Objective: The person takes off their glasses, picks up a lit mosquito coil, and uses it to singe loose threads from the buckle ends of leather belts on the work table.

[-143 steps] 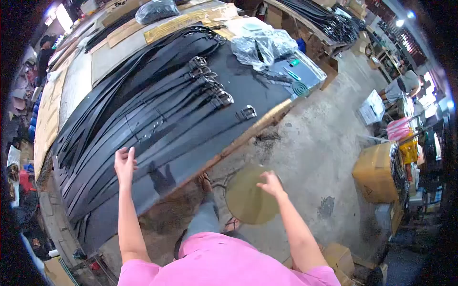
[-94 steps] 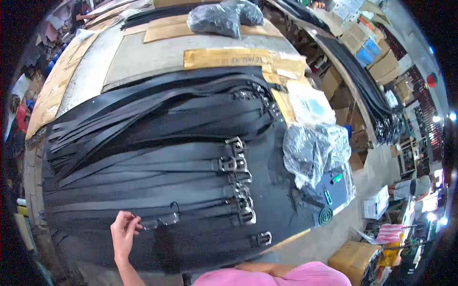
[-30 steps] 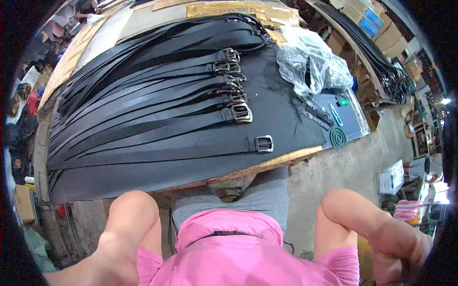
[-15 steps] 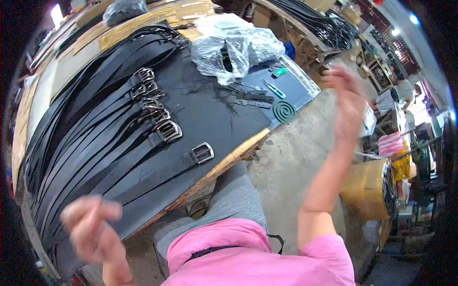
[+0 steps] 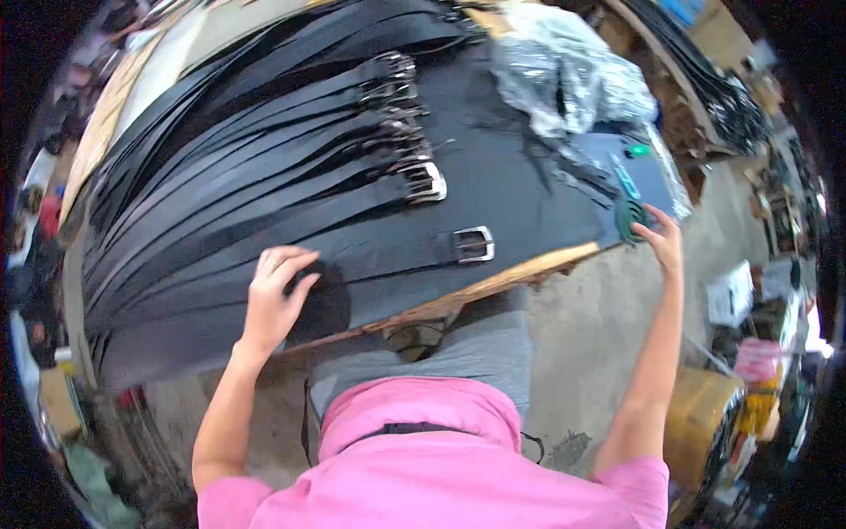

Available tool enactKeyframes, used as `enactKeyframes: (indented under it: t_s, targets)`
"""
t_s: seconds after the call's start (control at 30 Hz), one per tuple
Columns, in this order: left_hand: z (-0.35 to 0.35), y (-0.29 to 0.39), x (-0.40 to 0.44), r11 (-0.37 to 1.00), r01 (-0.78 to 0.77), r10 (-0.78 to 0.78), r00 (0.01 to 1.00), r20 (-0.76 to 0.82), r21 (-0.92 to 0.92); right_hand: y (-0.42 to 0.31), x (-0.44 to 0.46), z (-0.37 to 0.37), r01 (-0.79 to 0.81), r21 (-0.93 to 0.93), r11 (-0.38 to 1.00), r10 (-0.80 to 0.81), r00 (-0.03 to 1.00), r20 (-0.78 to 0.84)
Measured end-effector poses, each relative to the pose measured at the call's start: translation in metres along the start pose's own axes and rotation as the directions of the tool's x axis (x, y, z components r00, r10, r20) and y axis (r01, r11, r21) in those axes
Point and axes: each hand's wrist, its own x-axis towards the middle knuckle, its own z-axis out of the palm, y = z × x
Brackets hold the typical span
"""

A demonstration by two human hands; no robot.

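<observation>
Many black belts point(image 5: 264, 163) are spread on the dark-covered table, their metal buckles point(image 5: 426, 182) toward the middle. One belt lies apart near the front edge, its silver buckle point(image 5: 474, 245) facing right. Over the front of the table, my left hand point(image 5: 280, 286) hangs with fingers curved and apart, holding nothing. My right hand point(image 5: 661, 236) is at the right corner, its thumb and fingertips at the edge of a green coil point(image 5: 630, 220). Whether it grips the coil is hard to tell. A light-blue cutter point(image 5: 627, 182) and a green item point(image 5: 637, 151) lie just beyond.
Clear plastic bags point(image 5: 573, 79) sit at the back right of the table. Black strips point(image 5: 586, 172) lie before them. A wooden edge point(image 5: 529, 264) runs along the front. On the floor at right stand a brown carton point(image 5: 701, 423) and a white box point(image 5: 730, 295).
My right hand has come down from the raised position to the green coil. My left hand has moved over the table front. The view has turned, and the belts lie as before.
</observation>
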Motion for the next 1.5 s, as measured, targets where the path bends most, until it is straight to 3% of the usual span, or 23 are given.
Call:
enactKeyframes:
  t_s: [0.07,0.27,0.4,0.5,0.6,0.63,0.73,0.77,0.87,0.9,1.0,1.13,1.17,1.27,1.3,1.4,1.5]
  targets:
    - [0.002,-0.002,-0.001,0.998,0.035,-0.034,0.999,0.015,-0.051,-0.014,-0.007,0.001,-0.086,0.227,0.97,0.085,0.996,0.016]
    - [0.014,-0.009,-0.008,0.999,-0.005,0.006,1.0,0.005,-0.04,-0.029,-0.005,-0.022,-0.376,0.195,0.906,0.372,0.926,0.058]
    - [0.018,-0.014,-0.008,1.0,0.005,-0.005,1.0,0.003,-0.024,-0.022,-0.006,-0.041,-0.447,0.292,0.845,0.395,0.892,0.221]
    - [0.015,-0.012,-0.005,0.999,-0.047,0.047,0.998,0.036,0.009,-0.015,-0.013,-0.043,-0.367,0.683,0.632,0.369,0.917,0.152]
    - [0.006,-0.012,0.005,0.993,-0.111,0.108,0.989,0.096,0.026,0.037,-0.016,-0.034,-0.389,0.742,0.547,0.376,0.905,0.197]
    - [0.003,-0.013,0.009,0.991,-0.128,0.124,0.985,0.118,0.025,0.023,-0.021,-0.029,-0.493,0.534,0.687,0.478,0.86,0.179]
    - [-0.002,-0.02,0.024,0.993,0.012,0.014,0.975,0.223,-0.114,0.037,-0.027,-0.026,-0.394,0.784,0.479,0.396,0.895,0.207]
    - [-0.002,-0.02,0.031,0.979,0.092,-0.046,0.968,0.247,-0.18,0.015,-0.031,-0.029,-0.309,0.884,0.35,0.352,0.918,0.182]
    - [-0.004,-0.02,0.047,0.971,0.147,-0.083,0.946,0.315,-0.188,0.04,-0.032,-0.021,-0.289,0.897,0.335,0.429,0.894,0.128]
    - [-0.004,-0.021,0.049,0.969,0.16,-0.092,0.941,0.326,-0.19,0.046,-0.032,-0.024,-0.419,0.712,0.564,0.436,0.883,0.174]
    - [0.001,-0.025,0.051,0.961,0.192,-0.115,0.933,0.341,-0.199,0.043,-0.039,-0.029,-0.381,0.838,0.391,0.366,0.9,0.238]
    - [0.005,-0.031,0.045,0.949,0.225,-0.144,0.932,0.334,-0.22,0.046,-0.048,-0.026,-0.407,0.784,0.469,0.441,0.877,0.191]
    - [0.006,-0.032,0.045,0.945,0.232,-0.15,0.933,0.327,-0.229,0.034,-0.048,-0.025,-0.473,0.689,0.549,0.469,0.857,0.214]
    - [0.003,-0.028,0.047,0.929,0.306,-0.207,0.896,0.392,-0.209,0.034,-0.051,-0.023,-0.287,0.903,0.321,0.369,0.916,0.16]
    - [0.002,-0.027,0.046,0.95,0.245,-0.165,0.919,0.357,-0.191,0.033,-0.05,-0.021,-0.274,0.908,0.317,0.471,0.877,0.1]
    - [0.006,-0.019,0.045,0.978,0.117,-0.074,0.968,0.238,-0.172,0.027,-0.052,-0.028,-0.428,0.762,0.485,0.424,0.878,0.223]
    - [0.019,-0.007,0.036,0.976,0.072,-0.054,0.994,0.094,-0.204,0.031,-0.053,-0.025,-0.232,0.93,0.285,0.322,0.937,0.136]
